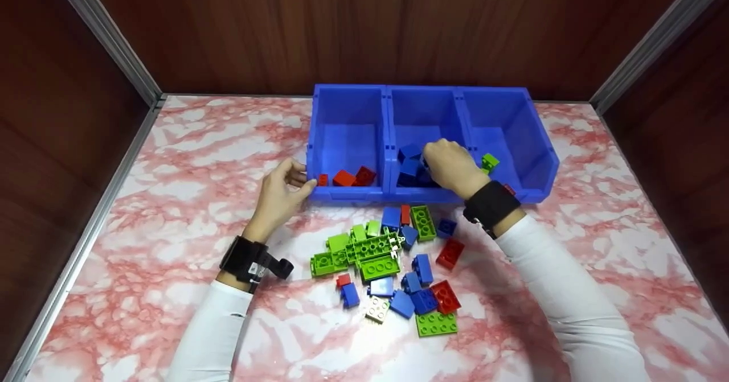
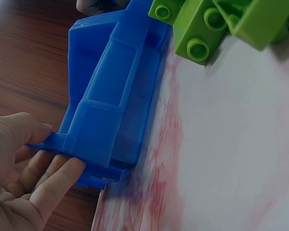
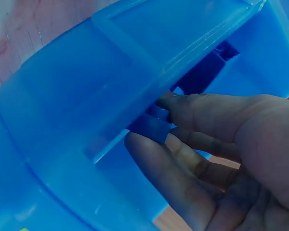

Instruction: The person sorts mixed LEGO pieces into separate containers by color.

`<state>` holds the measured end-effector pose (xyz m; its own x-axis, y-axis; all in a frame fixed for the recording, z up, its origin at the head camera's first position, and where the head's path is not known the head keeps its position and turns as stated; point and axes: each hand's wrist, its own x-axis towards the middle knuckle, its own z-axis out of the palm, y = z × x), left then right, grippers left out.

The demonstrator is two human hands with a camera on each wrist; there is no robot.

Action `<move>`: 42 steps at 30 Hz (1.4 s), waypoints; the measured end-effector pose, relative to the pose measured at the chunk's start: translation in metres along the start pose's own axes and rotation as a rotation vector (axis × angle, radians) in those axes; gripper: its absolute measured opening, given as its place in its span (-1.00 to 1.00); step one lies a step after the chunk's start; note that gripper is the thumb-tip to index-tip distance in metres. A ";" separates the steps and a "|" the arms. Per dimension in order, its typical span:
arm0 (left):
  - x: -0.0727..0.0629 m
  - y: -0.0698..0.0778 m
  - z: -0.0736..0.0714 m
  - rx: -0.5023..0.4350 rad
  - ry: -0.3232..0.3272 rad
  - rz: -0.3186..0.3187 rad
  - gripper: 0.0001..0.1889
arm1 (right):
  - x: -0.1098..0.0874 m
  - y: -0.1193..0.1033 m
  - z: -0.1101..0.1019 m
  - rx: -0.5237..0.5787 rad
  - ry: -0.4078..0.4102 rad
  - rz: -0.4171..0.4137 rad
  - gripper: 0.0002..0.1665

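A blue three-compartment bin (image 1: 359, 195) stands at the back of the table. At its front left corner my left hand (image 1: 279, 194) grips the edge; the left wrist view shows the thumb above the rim (image 2: 55, 141) and fingers below. My right hand (image 1: 453, 165) reaches into the middle compartment. Between its thumb and fingers it pinches a blue toy brick (image 3: 151, 127), mostly hidden from the head view. Other blue bricks (image 1: 409, 168) lie beside that hand. Red bricks (image 1: 344, 178) sit in the left compartment, a green brick (image 1: 488, 163) in the right one.
In front of the bin lies a loose pile of bricks: joined green pieces (image 1: 373, 249), blue bricks (image 1: 402, 304), red bricks (image 1: 450, 254) and a flat green brick (image 1: 437, 324). Dark wood panels (image 1: 228, 35) wall the marbled table (image 1: 171, 211).
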<state>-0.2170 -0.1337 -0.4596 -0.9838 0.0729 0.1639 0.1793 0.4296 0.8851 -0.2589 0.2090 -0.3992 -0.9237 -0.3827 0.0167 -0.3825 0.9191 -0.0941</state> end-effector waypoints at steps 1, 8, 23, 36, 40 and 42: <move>0.000 0.000 0.000 -0.002 -0.001 0.000 -0.75 | 0.000 0.000 0.000 0.001 0.001 0.001 -0.86; 0.001 0.000 0.001 -0.002 -0.001 0.004 -0.77 | -0.011 0.006 -0.003 0.030 0.046 -0.031 -0.90; 0.000 0.002 0.001 0.002 -0.004 -0.008 -0.75 | -0.101 0.004 -0.021 0.231 0.198 -0.302 -0.60; 0.000 0.003 -0.001 -0.001 -0.003 -0.026 -0.75 | -0.154 0.010 0.021 0.213 0.107 -0.367 -0.62; 0.000 0.002 0.000 -0.005 -0.012 -0.026 -0.75 | -0.157 0.009 0.032 0.185 0.107 -0.371 -0.60; 0.000 0.002 0.000 -0.007 -0.014 -0.023 -0.75 | -0.158 0.007 0.036 0.186 0.097 -0.372 -0.60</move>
<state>-0.2169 -0.1332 -0.4582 -0.9876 0.0760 0.1377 0.1570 0.4252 0.8914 -0.1155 0.2729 -0.4380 -0.7245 -0.6664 0.1760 -0.6881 0.6843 -0.2415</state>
